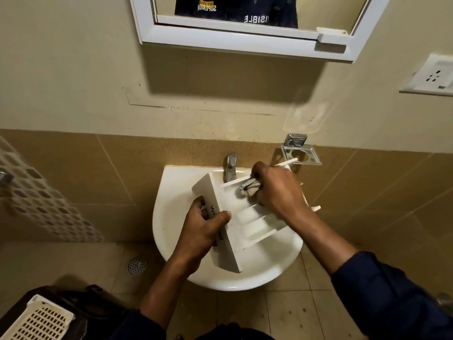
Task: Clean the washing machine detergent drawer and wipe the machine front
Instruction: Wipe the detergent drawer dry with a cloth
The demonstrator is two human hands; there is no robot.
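Observation:
The white detergent drawer point(247, 217) lies tilted over the white wash basin point(171, 217), its front panel toward me and its compartments facing up. My left hand point(203, 231) grips the drawer's front panel by its handle. My right hand point(274, 190) presses a grey-and-white patterned cloth point(248, 188) into the far compartment of the drawer, just below the tap. The washing machine itself is out of view.
A chrome tap point(230, 166) stands at the basin's back edge. A metal holder point(300, 149) is fixed to the tiled wall on the right, a mirror cabinet point(245, 38) hangs above, a floor drain point(137, 265) sits left of the basin, and a basket point(39, 317) stands at bottom left.

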